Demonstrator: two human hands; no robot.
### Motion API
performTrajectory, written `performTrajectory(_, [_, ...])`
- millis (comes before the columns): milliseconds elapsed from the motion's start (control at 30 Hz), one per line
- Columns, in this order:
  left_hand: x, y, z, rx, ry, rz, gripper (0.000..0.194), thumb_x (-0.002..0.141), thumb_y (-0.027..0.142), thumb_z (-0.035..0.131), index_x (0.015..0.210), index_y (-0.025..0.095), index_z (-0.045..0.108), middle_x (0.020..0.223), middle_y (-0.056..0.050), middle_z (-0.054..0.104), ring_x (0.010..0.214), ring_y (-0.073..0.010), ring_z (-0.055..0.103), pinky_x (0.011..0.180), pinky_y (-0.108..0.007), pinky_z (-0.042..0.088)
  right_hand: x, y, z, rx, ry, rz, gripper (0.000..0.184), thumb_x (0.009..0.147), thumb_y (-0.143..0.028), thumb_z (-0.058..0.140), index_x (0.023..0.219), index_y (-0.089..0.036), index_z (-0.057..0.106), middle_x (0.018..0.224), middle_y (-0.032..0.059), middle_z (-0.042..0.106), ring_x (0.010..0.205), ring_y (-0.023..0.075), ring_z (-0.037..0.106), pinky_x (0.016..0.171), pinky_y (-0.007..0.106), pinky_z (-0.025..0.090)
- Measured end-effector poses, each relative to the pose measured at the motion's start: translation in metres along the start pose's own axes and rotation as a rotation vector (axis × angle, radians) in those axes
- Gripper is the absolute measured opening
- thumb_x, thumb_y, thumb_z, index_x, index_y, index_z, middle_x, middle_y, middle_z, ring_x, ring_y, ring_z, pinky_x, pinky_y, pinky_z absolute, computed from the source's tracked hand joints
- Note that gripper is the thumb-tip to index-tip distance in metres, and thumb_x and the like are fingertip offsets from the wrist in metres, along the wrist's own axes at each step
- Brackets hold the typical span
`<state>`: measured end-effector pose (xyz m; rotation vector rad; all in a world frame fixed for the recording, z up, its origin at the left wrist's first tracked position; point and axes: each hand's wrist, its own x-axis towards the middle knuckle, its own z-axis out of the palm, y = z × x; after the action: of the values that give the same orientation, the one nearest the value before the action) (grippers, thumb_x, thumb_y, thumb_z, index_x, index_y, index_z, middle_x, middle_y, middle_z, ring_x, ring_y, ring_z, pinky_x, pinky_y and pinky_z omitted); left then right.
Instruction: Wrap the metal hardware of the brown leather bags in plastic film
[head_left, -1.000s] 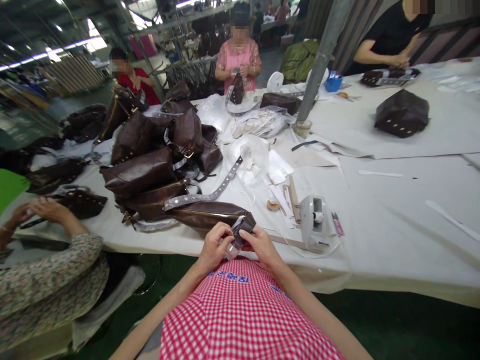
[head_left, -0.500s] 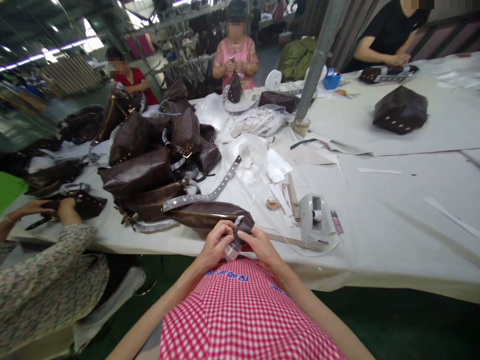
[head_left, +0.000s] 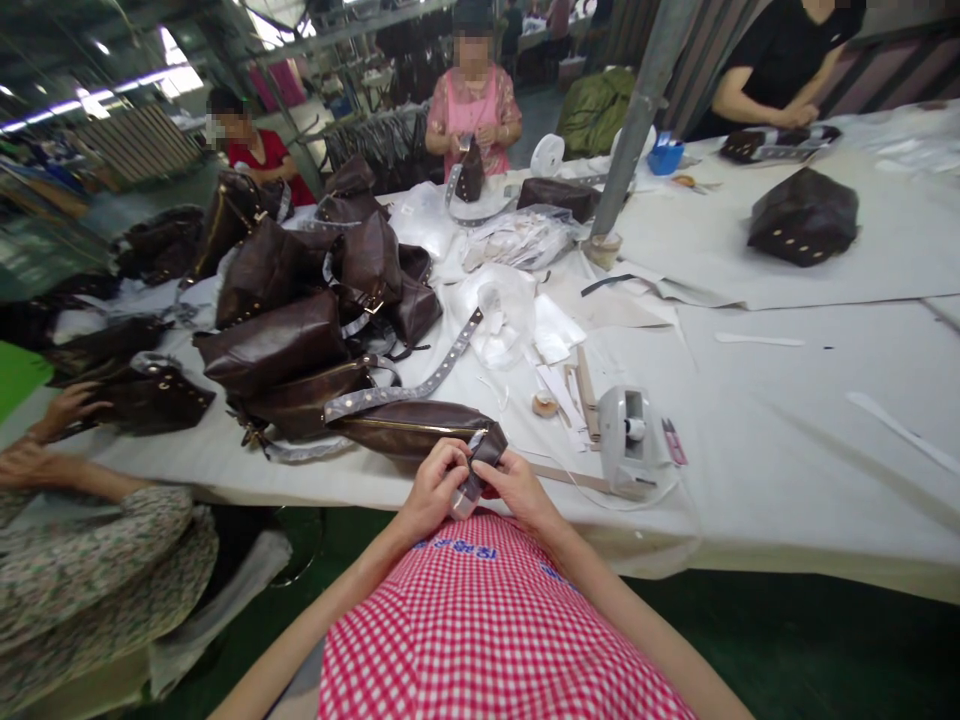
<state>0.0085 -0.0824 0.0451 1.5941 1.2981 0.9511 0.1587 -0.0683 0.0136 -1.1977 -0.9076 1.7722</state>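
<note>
A dark brown leather bag (head_left: 405,428) lies on its side at the table's front edge, its gold zip facing up. At its right end, a dark strap end (head_left: 478,473) in clear plastic film (head_left: 463,502) points toward my apron. My left hand (head_left: 435,490) is closed in a pinch on this filmed strap end. From the other side, my right hand (head_left: 521,487) is closed on the bag's end, thumb on top and the other fingers partly hidden beneath. A studded strap (head_left: 412,393) wrapped in film lies across the bag.
More brown bags (head_left: 274,343) are piled at the left. A tape dispenser (head_left: 628,440), pink snips (head_left: 673,442) and a tape roll (head_left: 544,404) sit to the right. A metal post (head_left: 637,125) rises from the table. A co-worker's hand (head_left: 71,410) is at far left; others work opposite.
My hands stay nearly where they were, with only slight finger movement at the strap end. At left, the co-worker's arms have drawn back from their bag toward the left.
</note>
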Motion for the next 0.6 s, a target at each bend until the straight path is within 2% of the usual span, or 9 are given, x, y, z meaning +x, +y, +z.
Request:
performTrajectory(133, [0.002,-0.002,0.004,-0.028,0.032,-0.072,0.009,0.080,0.022,0.053,0.072,0.018,0.051,0.098,-0.006,0.057,0.092,-0.0184,0.054,0.085,-0.031,0.043,0.000,0.000,0.001,0.000,0.027,-0.018,0.034,0.064,-0.041,0.074,0.083,-0.014,0.069,0.059,-0.0016,0.062,0.051,0.0104,0.051,0.049,0.023,0.043])
performTrajectory(233, [-0.001,-0.001,0.000,-0.021,0.034,-0.156,0.012,0.082,0.027,0.055,0.088,0.017,0.056,0.093,-0.004,0.060,0.083,-0.0162,0.055,0.078,-0.028,0.044,0.000,0.001,0.000,0.078,0.028,0.001,0.034,0.063,-0.041,0.076,0.084,-0.014,0.070,0.066,0.0006,0.066,0.056,0.0124,0.055,0.054,0.026,0.046])
performTrajectory(300, [-0.004,-0.001,-0.007,-0.019,-0.016,-0.247,0.019,0.084,0.033,0.054,0.092,0.016,0.058,0.083,-0.002,0.061,0.075,-0.0150,0.054,0.071,-0.027,0.044,0.000,0.002,-0.001,0.176,0.010,0.023,0.035,0.062,-0.040,0.078,0.085,-0.015,0.070,0.072,0.0020,0.069,0.061,0.0145,0.059,0.060,0.029,0.049])
performTrajectory(433, [-0.013,-0.003,-0.017,-0.107,-0.169,-0.365,0.025,0.081,0.037,0.058,0.081,0.013,0.065,0.076,-0.002,0.063,0.071,-0.0143,0.054,0.069,-0.026,0.042,0.002,0.004,-0.003,0.358,-0.038,0.060,0.036,0.056,-0.033,0.084,0.085,-0.016,0.072,0.083,0.0035,0.072,0.072,0.0177,0.062,0.074,0.035,0.052])
performTrajectory(600, [-0.016,-0.006,-0.014,-0.235,-0.084,-0.421,0.026,0.075,0.037,0.064,0.077,0.011,0.068,0.069,-0.001,0.062,0.063,-0.0121,0.052,0.063,-0.024,0.040,0.001,0.004,0.001,0.456,-0.039,0.136,0.037,0.050,-0.026,0.087,0.084,-0.018,0.073,0.084,0.0023,0.073,0.075,0.0176,0.063,0.076,0.035,0.051])
